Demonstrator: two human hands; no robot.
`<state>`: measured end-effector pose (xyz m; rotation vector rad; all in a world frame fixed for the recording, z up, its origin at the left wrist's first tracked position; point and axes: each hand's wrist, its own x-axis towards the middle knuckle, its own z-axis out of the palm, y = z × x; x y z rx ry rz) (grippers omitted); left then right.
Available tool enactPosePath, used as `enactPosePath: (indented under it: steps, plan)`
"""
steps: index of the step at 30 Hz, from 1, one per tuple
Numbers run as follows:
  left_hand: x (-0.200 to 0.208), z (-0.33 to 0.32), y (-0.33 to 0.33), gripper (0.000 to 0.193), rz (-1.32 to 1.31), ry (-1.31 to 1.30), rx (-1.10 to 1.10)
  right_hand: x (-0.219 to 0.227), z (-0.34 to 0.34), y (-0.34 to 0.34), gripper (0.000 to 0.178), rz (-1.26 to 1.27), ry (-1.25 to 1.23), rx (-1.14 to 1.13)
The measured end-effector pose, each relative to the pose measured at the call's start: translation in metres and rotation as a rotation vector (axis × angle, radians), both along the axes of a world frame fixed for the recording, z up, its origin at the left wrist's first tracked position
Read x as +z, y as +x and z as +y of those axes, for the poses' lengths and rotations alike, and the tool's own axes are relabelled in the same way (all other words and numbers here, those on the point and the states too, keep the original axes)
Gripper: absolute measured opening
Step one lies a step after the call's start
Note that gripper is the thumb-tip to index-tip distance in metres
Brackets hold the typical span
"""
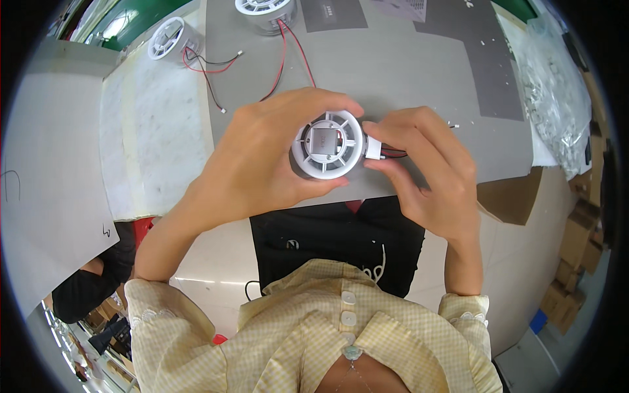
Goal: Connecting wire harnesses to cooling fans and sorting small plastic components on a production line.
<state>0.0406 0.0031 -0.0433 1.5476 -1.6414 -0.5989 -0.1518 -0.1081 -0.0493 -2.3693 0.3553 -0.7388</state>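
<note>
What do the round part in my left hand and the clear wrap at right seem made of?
The round part looks like smooth white plastic, judging by its even, molded spokes. The clear wrap is probably thin plastic film: glossy, crinkled, full of highlights.

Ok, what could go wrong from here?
The wires run out beside the white side piece at the right hand, so a careless pull might strain them. The round white unit in the left hand is near the table's front edge; if it slipped, it could fall. The red leads behind reach toward the left hand and might snag.
</note>
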Motion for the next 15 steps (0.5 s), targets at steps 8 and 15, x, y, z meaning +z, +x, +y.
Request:
enactPosePath:
  steps: [8, 15]
  plan:
    - [0.003, -0.002, 0.011, 0.061, -0.031, 0.062, -0.111, 0.003, 0.017, 0.003, 0.031, -0.007, 0.009, -0.096]
    - [0.000, 0.005, -0.001, 0.060, -0.210, -0.088, -0.105, 0.004, 0.016, 0.000, 0.031, -0.024, 0.110, -0.086]
